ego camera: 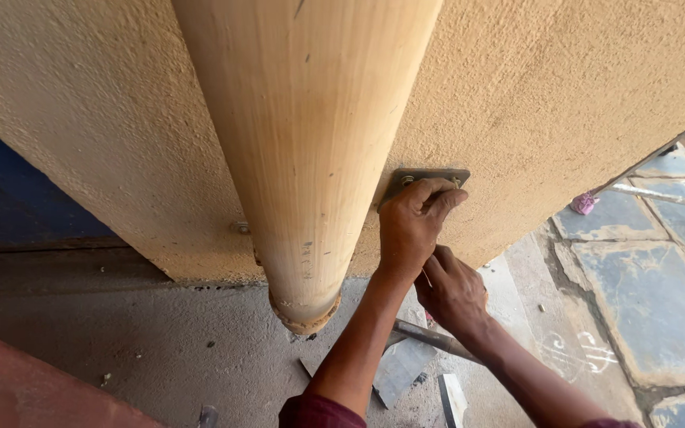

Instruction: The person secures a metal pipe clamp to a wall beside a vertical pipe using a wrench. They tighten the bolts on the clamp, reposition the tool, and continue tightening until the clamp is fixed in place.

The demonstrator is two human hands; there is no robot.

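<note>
A thick tan pipe (307,158) runs down a rough tan wall (564,95) to the concrete floor. Right of the pipe, a grey metal clamp plate (447,174) with bolts is fixed to the wall. My left hand (411,226) lies over this plate, fingers curled on it near a bolt. My right hand (453,293) sits just below, against my left wrist, with its fingers curled. A thin pale sliver shows at its knuckles; I cannot make out what it is. Most of the plate is hidden under my left hand.
A grey metal bar (431,336) shows below my right wrist, over flat metal scraps (402,366) on the concrete floor (160,333). A second bolt (241,227) sits in the wall left of the pipe. Stone paving (652,317) and a pink scrap (584,203) are at the right.
</note>
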